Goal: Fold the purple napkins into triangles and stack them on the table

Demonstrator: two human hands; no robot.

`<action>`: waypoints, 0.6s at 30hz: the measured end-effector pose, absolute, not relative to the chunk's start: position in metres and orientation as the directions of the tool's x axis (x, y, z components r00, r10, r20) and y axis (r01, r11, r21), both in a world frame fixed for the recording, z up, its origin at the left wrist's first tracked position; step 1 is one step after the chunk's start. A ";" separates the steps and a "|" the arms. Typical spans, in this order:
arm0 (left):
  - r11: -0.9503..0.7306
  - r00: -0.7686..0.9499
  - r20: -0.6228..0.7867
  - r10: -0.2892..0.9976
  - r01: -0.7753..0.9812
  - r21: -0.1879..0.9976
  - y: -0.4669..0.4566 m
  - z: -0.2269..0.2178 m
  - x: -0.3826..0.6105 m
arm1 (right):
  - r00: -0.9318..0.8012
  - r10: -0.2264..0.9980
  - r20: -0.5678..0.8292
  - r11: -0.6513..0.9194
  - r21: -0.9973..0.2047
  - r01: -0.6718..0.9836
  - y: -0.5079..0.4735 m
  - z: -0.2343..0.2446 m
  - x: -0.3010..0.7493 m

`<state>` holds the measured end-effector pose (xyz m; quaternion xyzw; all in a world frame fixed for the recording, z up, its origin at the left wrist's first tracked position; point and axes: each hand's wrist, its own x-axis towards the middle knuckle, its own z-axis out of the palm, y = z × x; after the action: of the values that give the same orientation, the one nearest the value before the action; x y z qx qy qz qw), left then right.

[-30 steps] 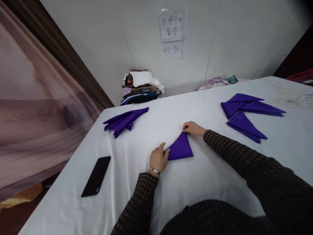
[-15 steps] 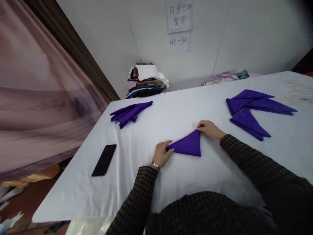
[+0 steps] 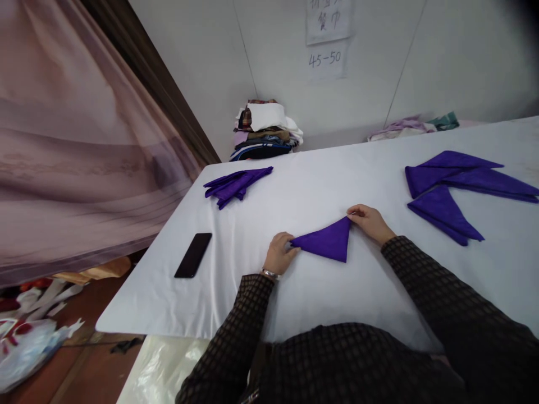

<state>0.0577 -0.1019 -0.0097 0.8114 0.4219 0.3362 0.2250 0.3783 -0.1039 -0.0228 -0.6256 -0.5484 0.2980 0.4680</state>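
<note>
A purple cloth napkin (image 3: 327, 240), folded into a triangle, lies on the white-covered table (image 3: 311, 297) in front of me. My left hand (image 3: 281, 253), with a silver bracelet at the wrist, pinches its pointed left corner between thumb and fingers. At the upper right corner, my right hand (image 3: 370, 223) grips the napkin with thumb and fingertips. Several folded purple napkins (image 3: 442, 216) lie overlapping to the right of my right hand. Farther back on the left rests a loose bunch of purple napkins (image 3: 236, 185).
A black phone (image 3: 193, 255) lies at the table's left side. Behind the far edge stand a pile of folded clothes (image 3: 267, 132) and more cloth (image 3: 402, 128) against the wall. A pink curtain (image 3: 84, 140) hangs at left; plastic bags (image 3: 31, 348) are on the floor.
The camera view has shifted, so the table items appear farther right. Both hands keep hold of the napkin's corners, and its lower edge now slants slightly more.
</note>
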 end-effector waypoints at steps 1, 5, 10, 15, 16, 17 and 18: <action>-0.548 0.419 0.362 0.833 0.527 0.649 -0.101 -0.010 0.058 | 0.215 0.966 0.140 0.043 -0.915 0.401 -0.104 -0.023 0.378; -0.543 0.441 0.338 0.831 0.517 0.662 -0.098 -0.010 0.059 | 0.208 0.968 0.144 0.059 -0.928 0.368 -0.103 -0.023 0.377; -0.557 0.537 0.247 0.807 0.551 0.621 -0.099 -0.006 0.060 | 0.235 0.962 0.140 0.068 -0.955 0.289 -0.103 -0.022 0.375; -0.564 0.609 0.136 0.782 0.595 0.573 -0.102 0.000 0.059 | 0.254 0.962 0.104 0.059 -0.982 0.178 -0.102 -0.023 0.374; -0.564 0.617 0.120 0.778 0.600 0.568 -0.102 0.002 0.060 | 0.256 0.962 0.100 0.058 -0.984 0.166 -0.101 -0.024 0.374; -0.563 0.623 0.108 0.775 0.603 0.565 -0.103 0.003 0.060 | 0.258 0.961 0.099 0.059 -0.985 0.161 -0.100 -0.025 0.374; -0.561 0.625 0.098 0.774 0.606 0.564 -0.103 0.004 0.060 | 0.261 0.960 0.104 0.063 -0.985 0.161 -0.100 -0.026 0.374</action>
<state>0.0602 -0.1031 0.0044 0.8670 0.3979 0.1701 0.2470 0.3744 -0.0996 -0.0259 -0.5782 -0.4847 0.3665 0.5445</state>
